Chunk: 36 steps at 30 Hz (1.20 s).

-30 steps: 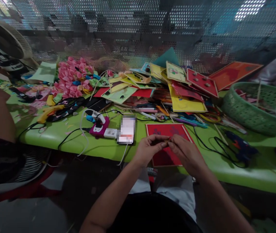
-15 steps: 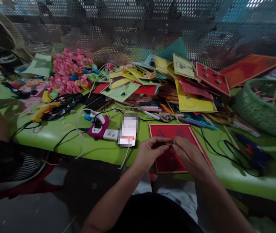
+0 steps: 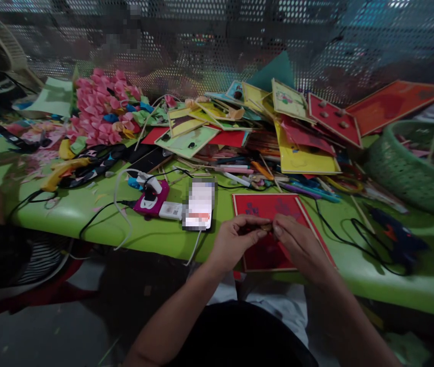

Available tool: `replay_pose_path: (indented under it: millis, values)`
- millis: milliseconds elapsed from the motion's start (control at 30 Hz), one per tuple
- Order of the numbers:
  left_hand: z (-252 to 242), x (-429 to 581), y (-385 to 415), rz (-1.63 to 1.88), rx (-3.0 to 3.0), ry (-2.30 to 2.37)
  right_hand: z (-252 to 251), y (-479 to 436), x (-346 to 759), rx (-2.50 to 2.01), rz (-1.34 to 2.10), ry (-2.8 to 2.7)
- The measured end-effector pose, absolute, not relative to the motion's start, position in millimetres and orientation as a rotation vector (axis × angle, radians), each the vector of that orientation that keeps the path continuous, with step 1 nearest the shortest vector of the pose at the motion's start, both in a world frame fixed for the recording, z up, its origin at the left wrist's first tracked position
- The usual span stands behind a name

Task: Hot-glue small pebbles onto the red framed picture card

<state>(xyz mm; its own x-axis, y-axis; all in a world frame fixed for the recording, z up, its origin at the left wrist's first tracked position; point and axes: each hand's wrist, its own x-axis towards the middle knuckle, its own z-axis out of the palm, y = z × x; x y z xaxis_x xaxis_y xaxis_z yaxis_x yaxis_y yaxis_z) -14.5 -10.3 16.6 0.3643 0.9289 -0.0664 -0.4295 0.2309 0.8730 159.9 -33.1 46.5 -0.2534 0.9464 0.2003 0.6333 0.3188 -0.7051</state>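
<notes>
small brownish piece [image 3: 266, 228], outline unclear, between hands [image 3: 231, 241]

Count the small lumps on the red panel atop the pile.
4: upper-left lump, lower-left lump, upper-right lump, lower-right lump on the red panel; none seems hidden.

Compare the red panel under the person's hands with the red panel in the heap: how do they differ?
Pose: the near panel lies flat on the green table, while the far panel rests tilted on the heap of cards.
Surface: the near panel shows dark patterns; the far panel carries small greyish lumps.
Cover: hands partly hide the near panel, but not the far panel.
Shared: both are red and pale-edged.
</notes>
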Motion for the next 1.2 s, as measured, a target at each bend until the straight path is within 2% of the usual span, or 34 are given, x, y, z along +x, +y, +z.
replay_pose_path:
  millis: [833,1200]
  values:
    - [13.7,-14.7,-10.2,1.010,0.864,0.690,48.7,-36.2,157.9,-1.405,0.589,-2.049]
    - [15.3,-14.6,-10.0,1.011,0.883,0.694,49.4,-35.7,158.3,-1.439,0.658,-2.009]
